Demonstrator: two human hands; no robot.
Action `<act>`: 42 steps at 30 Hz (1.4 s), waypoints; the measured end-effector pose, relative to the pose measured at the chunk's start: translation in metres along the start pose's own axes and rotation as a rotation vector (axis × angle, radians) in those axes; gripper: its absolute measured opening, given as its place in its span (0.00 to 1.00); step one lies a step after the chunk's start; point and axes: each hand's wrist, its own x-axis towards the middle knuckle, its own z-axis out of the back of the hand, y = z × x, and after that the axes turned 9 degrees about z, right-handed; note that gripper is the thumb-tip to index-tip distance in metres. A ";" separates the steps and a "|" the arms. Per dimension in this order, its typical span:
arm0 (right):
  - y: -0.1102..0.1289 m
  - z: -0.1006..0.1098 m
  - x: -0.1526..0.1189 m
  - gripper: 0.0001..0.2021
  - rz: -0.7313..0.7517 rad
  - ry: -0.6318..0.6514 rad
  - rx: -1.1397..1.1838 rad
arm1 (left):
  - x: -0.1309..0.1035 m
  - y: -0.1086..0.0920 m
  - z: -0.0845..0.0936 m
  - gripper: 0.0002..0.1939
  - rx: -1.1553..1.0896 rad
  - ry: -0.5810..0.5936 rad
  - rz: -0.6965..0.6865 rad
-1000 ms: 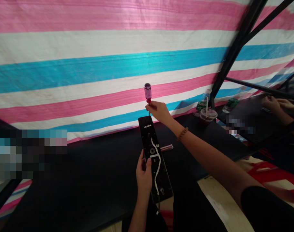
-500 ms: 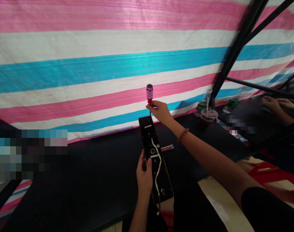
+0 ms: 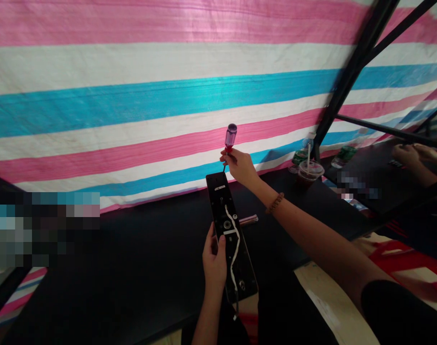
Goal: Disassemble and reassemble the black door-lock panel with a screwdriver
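Before striped sheeting, over black counter, clasping likely light, stiff panel by its long edge in left hand, clear of delicate-looking white cable, and pinching screwdriver in right hand at panel's far end.

Reaching in from the right with a long bare right arm. Pinching with the fingertips of the right hand, up higher and farther away. Coming up from the bottom with the left arm. Gripping with the left hand, with its thumb pointing up and away.
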 end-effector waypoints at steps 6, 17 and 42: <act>0.007 0.007 -0.003 0.10 -0.014 -0.094 0.079 | 0.000 0.001 0.001 0.41 0.007 -0.004 0.003; 0.076 0.032 -0.076 0.11 -0.300 -0.314 0.549 | -0.016 -0.065 0.009 0.27 0.040 -0.163 -0.241; -0.009 0.082 -0.236 0.13 -0.415 0.036 -0.667 | 0.045 -0.017 0.087 0.15 1.010 -0.078 -0.500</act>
